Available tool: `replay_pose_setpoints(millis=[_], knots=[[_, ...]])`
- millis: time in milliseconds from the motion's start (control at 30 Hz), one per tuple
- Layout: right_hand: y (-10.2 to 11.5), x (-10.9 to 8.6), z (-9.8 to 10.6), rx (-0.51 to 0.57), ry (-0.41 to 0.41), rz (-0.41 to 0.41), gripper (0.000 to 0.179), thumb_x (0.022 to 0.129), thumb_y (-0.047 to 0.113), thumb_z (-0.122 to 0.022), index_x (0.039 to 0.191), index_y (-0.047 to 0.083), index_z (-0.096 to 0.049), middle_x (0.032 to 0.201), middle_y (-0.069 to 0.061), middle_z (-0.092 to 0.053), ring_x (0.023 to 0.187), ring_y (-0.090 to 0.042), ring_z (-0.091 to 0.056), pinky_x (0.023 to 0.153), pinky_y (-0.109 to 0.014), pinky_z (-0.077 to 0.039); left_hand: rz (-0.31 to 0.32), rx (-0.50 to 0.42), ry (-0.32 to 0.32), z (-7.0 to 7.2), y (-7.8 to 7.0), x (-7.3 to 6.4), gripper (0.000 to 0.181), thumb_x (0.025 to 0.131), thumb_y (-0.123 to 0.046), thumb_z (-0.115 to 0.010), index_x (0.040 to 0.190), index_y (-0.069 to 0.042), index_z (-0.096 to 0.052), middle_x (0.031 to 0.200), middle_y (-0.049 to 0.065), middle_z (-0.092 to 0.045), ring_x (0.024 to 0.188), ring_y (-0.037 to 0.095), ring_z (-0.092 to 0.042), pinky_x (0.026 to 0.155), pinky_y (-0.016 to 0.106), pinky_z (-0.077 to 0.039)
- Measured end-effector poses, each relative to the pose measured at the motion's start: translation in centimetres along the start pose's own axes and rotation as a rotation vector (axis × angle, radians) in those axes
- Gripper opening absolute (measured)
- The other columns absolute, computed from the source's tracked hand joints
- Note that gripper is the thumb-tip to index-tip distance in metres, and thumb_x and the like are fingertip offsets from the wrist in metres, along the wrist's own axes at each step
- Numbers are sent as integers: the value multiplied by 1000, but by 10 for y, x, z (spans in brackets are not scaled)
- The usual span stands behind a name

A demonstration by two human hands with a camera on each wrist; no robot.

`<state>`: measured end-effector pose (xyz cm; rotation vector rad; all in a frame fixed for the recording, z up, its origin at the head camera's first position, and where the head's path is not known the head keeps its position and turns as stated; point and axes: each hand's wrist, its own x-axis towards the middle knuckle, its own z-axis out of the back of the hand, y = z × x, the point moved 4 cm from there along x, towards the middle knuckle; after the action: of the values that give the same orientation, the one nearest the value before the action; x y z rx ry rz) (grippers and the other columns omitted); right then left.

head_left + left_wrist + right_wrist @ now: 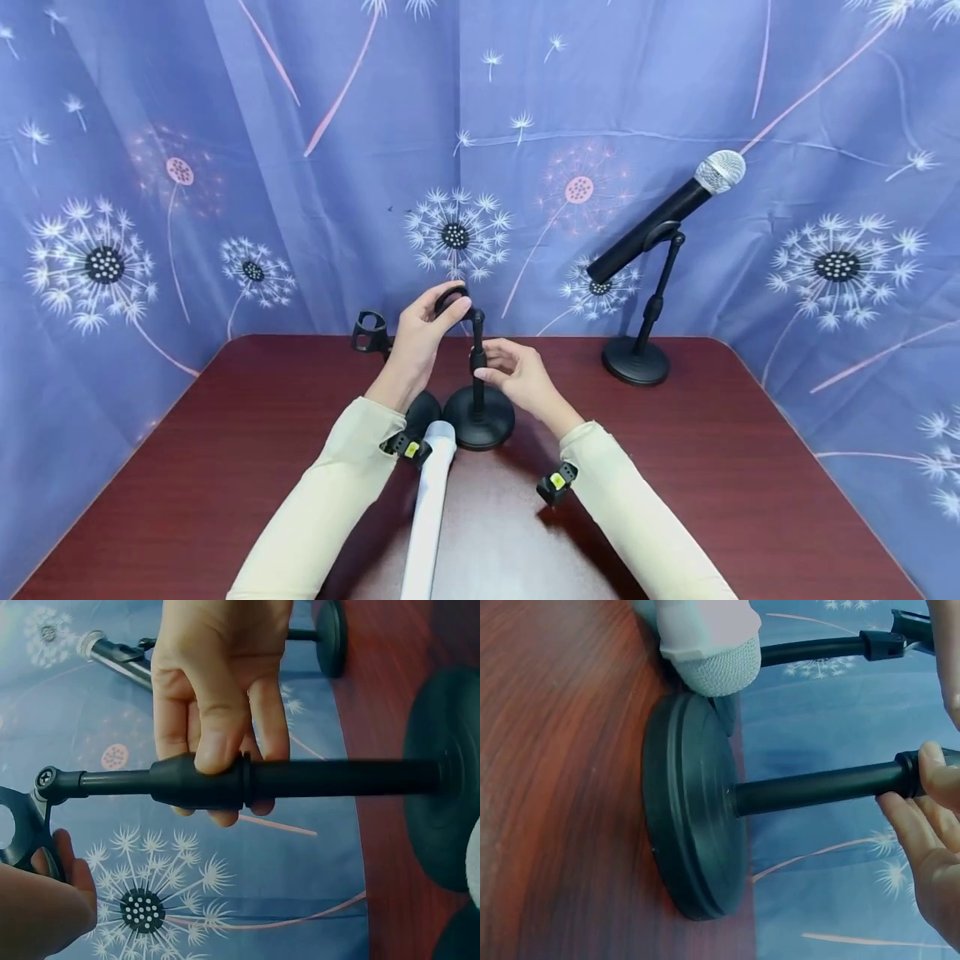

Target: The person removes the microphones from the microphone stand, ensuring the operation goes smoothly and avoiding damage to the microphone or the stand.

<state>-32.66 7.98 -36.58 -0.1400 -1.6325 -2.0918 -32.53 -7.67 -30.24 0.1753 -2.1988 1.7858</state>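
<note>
A black desktop microphone stand (480, 417) stands upright on its round base near the middle of the table. My left hand (420, 333) grips the ring-shaped clip (26, 829) at its top, fingers and thumb around it. With thumb and fingers, my right hand (225, 697) pinches the collar (199, 780) partway up the pole. A white microphone (429, 508) lies in front of the stand, its mesh head (720, 669) close to the round base (697, 810).
A second black stand with an open clip (370, 332) is at the left, partly hidden behind my left arm. At the back right, another stand (636, 360) holds a black microphone (660, 221) with a silver head, tilted. A blue dandelion-print curtain (360, 167) surrounds the reddish-brown table (225, 467).
</note>
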Motion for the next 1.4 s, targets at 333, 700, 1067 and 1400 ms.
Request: replay_pose_setpoints(millis=[333,700,1067,1400], knots=[[23,-7,-1,-6,11,-26,36,84,-7,-69,119,-8,-61,109,-25,-66,97,-35,-66,79,-33,-55,33,72,17,3,0,-7,44,92,-27,-67,133,-15,-56,133,8,-53,121,18,-50,107,37,-35],[-12,0,-6,45,9,-53,37,84,-4,-71,120,-6,-62,110,-23,-66,98,-32,-66,78,-31,-55,89,66,27,13,14,-15,46,95,-27,-63,137,-14,-52,139,6,-48,127,18,-45,109,39,-31],[-12,3,-2,14,-18,-30,34,83,-3,-72,116,-2,-65,107,-19,-68,95,-26,-67,77,-30,-55,180,124,53,18,29,-22,47,96,-28,-61,139,-14,-51,136,11,-52,127,21,-46,109,42,-33],[-13,1,-3,28,-21,-51,34,83,-3,-72,116,-1,-65,108,-18,-68,95,-25,-67,76,-32,-56,174,84,48,19,35,-26,45,97,-23,-59,139,-10,-50,137,14,-51,129,21,-45,111,42,-29]])
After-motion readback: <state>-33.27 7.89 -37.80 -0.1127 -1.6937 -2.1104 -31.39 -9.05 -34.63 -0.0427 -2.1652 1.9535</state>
